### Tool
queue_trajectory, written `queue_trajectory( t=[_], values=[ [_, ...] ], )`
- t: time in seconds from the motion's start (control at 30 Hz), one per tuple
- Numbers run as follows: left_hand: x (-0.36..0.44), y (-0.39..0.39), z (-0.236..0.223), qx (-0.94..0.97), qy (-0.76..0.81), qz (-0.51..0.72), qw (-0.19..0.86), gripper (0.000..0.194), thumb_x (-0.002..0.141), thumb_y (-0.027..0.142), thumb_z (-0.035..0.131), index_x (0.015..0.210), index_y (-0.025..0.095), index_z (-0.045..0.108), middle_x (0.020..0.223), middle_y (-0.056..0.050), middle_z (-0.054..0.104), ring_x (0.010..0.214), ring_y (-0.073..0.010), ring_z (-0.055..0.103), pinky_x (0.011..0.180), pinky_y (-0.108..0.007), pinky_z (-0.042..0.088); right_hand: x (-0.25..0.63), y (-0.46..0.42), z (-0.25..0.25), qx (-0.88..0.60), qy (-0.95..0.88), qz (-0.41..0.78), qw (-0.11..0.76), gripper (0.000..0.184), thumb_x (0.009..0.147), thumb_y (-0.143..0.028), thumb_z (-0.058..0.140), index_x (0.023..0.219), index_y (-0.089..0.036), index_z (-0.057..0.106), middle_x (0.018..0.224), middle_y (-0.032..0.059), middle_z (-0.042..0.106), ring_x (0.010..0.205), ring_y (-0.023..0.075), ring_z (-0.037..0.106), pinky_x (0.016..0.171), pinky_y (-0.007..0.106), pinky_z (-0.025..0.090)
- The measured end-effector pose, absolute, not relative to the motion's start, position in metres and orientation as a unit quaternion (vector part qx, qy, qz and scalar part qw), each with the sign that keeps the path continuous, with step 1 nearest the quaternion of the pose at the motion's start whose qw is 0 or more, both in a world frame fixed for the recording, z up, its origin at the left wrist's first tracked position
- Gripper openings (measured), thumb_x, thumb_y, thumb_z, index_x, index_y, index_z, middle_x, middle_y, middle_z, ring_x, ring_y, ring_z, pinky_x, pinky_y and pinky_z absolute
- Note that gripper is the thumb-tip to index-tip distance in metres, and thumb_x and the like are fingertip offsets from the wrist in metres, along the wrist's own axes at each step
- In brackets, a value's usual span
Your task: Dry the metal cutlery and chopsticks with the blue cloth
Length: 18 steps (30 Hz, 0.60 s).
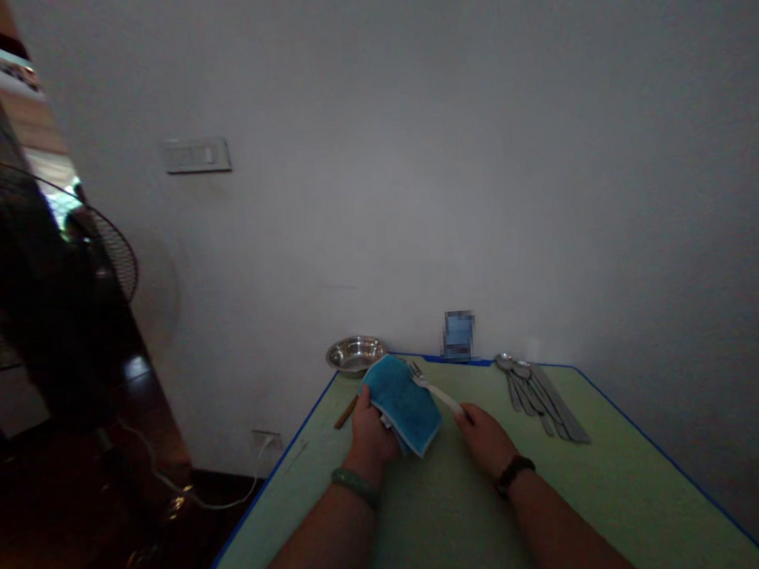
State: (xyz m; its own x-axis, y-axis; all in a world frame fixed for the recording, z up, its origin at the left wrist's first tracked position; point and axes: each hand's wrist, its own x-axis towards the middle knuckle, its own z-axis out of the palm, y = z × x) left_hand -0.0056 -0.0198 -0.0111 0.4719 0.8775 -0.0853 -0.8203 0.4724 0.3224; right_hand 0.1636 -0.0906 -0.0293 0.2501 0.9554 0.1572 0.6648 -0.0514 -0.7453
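Observation:
A blue cloth [401, 400] with a pale edge drapes over my left hand [371, 431], whose thumb presses on its near side; the other fingers are hidden beneath. My right hand [485, 437] grips a fork [440, 393] by the end of its pale handle. The fork's tines point up and left and lie against or just over the cloth's right part; I cannot tell if they touch. Behind the cloth, a round metal bowl [357, 354] stands at the table's far left corner. A brown stick-like piece [345, 412] shows beside the cloth, partly covered.
Several spoons and other metal cutlery [536, 395] lie fanned out at the right of the green, blue-edged table [627, 475]. A blurred upright blue object [459, 336] stands at the back edge by the wall. A fan [114, 251] is at the left, a white cord [219, 505] below.

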Motion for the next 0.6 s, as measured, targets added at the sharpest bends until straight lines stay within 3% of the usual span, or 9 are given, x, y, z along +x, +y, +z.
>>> queue_trajectory(
  t=[0.37,0.6],
  values=[
    [-0.006,-0.024,-0.005,0.141,0.168,0.499,0.838,0.037,0.083,0.038,0.041,0.082,0.011,0.066,0.058,-0.007,0.066,0.073,-0.0231,0.066,0.083,-0.044,0.046,0.182,-0.086,-0.03,-0.734,-0.537,0.166,0.38,0.035,0.083,-0.039,0.034,0.092,-0.016,0.059,0.093,0.0092,0.064,0.086,0.0191,0.058,0.071,0.027,0.039],
    [-0.005,-0.026,-0.002,0.138,0.183,0.507,0.831,0.037,0.082,0.042,0.043,0.09,0.014,0.066,0.068,-0.008,0.07,0.08,-0.0242,0.065,0.088,-0.045,0.042,0.197,-0.087,-0.027,-0.761,-0.499,0.144,0.39,0.038,0.083,-0.042,0.03,0.093,-0.016,0.057,0.092,0.0102,0.064,0.085,0.0199,0.058,0.069,0.028,0.039]
  ],
)
